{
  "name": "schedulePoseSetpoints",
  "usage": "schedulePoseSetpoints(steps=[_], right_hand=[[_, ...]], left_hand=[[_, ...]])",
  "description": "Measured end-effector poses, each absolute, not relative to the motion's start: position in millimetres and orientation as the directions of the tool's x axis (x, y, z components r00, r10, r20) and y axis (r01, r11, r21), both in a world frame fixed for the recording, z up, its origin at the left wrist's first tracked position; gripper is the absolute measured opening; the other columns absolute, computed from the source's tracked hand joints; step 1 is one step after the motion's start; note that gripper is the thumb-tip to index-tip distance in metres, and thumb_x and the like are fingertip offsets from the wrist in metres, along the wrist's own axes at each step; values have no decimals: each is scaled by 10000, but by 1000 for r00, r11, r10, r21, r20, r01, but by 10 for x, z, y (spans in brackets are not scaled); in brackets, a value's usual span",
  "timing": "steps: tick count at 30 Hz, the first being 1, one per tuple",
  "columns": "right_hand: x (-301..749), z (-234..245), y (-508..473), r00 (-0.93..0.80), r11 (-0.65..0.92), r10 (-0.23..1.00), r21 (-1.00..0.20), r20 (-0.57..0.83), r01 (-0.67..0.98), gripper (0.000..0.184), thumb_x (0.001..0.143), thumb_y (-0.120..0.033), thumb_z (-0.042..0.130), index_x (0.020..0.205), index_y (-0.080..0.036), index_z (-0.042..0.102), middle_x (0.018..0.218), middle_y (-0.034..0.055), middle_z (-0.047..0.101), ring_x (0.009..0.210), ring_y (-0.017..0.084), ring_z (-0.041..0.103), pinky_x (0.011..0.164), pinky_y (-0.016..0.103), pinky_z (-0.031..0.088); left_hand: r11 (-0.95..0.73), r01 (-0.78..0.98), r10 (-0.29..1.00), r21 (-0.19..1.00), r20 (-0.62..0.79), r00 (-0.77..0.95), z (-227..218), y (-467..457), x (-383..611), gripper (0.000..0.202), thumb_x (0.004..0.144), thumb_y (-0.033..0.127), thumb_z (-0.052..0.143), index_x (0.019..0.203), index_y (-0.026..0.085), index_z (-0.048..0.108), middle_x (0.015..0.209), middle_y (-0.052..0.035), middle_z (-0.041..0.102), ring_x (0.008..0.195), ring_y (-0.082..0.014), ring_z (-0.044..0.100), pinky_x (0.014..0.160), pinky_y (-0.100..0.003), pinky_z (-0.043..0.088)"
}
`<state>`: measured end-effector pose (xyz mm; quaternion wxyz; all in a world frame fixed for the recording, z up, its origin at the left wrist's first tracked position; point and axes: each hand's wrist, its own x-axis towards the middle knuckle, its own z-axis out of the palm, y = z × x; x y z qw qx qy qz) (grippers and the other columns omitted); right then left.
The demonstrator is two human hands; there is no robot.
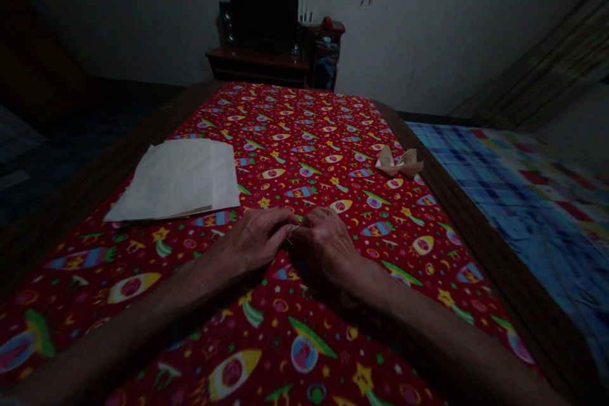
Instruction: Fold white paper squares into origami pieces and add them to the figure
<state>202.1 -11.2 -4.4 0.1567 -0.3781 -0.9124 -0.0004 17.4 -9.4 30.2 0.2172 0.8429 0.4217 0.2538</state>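
Note:
My left hand [257,236] and my right hand [327,240] meet just above the red patterned cloth [266,342]. Pinched between the fingertips of both is a small piece of folded paper [295,227]. Only a pale sliver of it shows; the fingers cover the rest, so its shape is hidden. Beyond my left hand lies a stack of white paper sheets [188,174] with uneven edges. Farther off to the right, a folded paper shape [398,162], pale and brownish with pointed ends, rests on the cloth.
The cloth covers a long table with dark wooden edges [457,238]. Behind it, a dark monitor [263,13] and speakers stand on a wooden stand [259,62] by the wall. A red object [333,26] sits beside them. On the right is a plaid-covered surface [514,203].

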Motion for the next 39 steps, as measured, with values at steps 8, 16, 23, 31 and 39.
schedulePoseSetpoints(steps=[8,16,23,31,39], right_hand=[[2065,-195,-65,-691,751,655,-159,307,641,101,890,-202,497,903,-201,598,894,56,550,889,197,438,873,378,317],[2089,-205,-189,-632,739,665,-229,398,634,137,890,-120,430,958,-161,543,941,78,564,936,197,471,884,391,352],[2168,74,-170,-640,721,692,-280,335,633,109,855,-186,520,932,-135,578,890,97,596,857,203,525,777,352,409],[2411,369,-152,-534,639,769,-431,351,637,274,872,-313,557,1101,-165,580,935,79,657,790,163,589,722,280,422],[2518,438,-230,-567,587,805,-384,176,713,115,772,-70,590,763,-166,653,753,16,601,581,88,481,518,208,281]], left_hand=[[-582,599,803,550,268,533,267,-91,176,174,868,175,464,898,154,635,788,-17,677,709,-127,631,654,-211,438],[-572,616,811,542,256,526,252,-107,179,203,888,209,453,963,157,634,817,-22,679,718,-142,631,660,-232,450],[-595,615,798,518,294,525,237,-99,167,181,867,174,472,951,170,632,819,-10,688,707,-131,637,657,-215,454],[-615,608,784,502,307,539,238,-126,209,183,877,183,470,972,179,626,893,-19,693,778,-140,644,703,-222,457],[-625,675,776,391,221,590,301,-132,358,220,851,354,542,960,203,658,763,-13,664,664,-143,584,588,-232,387]])
